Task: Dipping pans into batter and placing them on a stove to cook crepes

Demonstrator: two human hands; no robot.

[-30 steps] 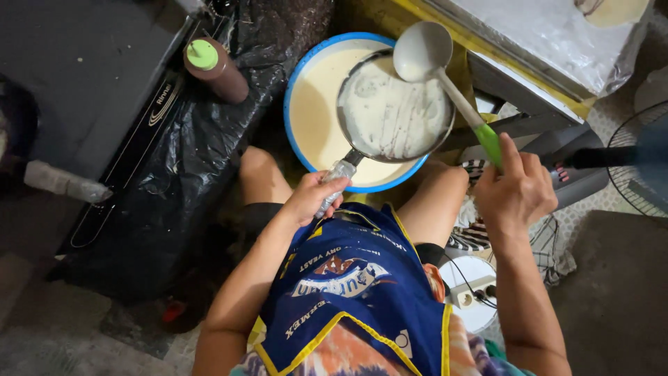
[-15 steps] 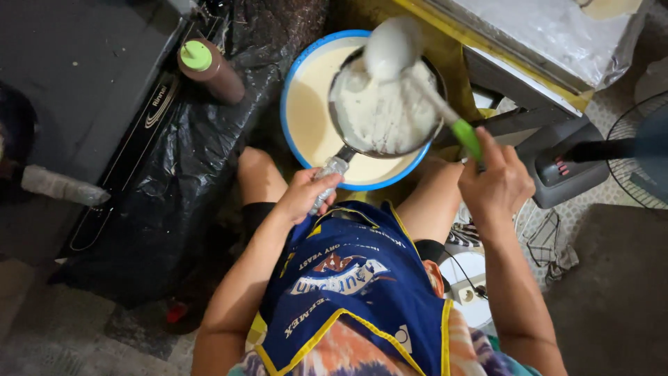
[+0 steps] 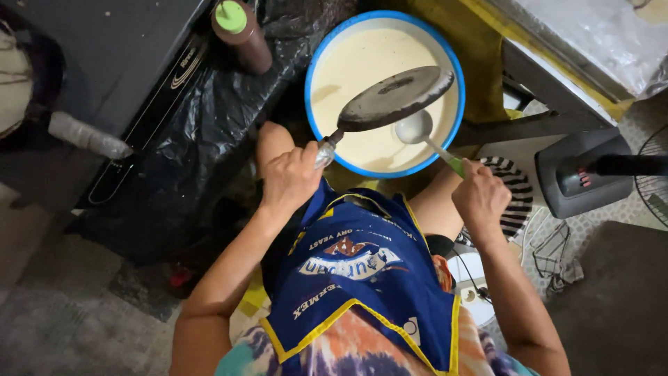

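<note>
Basin (image 3: pixel 316 73): round, blue-rimmed, filled with pale batter, on the far side in front of the person's knees.
Pan (image 3: pixel 395 97): dark, round, turned underside up and tilted over the batter.
Left hand (image 3: pixel 289 177): clamped on the pan's handle at the basin's near left edge.
Right hand (image 3: pixel 480 198): fist closed on the ladle's green handle, near right.
Ladle (image 3: pixel 415 128): bowl just under the pan, over the batter.
Bottle (image 3: pixel 241 31): brown, green cap, far left.

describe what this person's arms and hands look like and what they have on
Both arms are bare from the elbows down, no gloves, rings or watch visible on the left hand or right hand. A tie-dye top shows at the bottom edge, under a blue, yellow-trimmed fabric apron.
</note>
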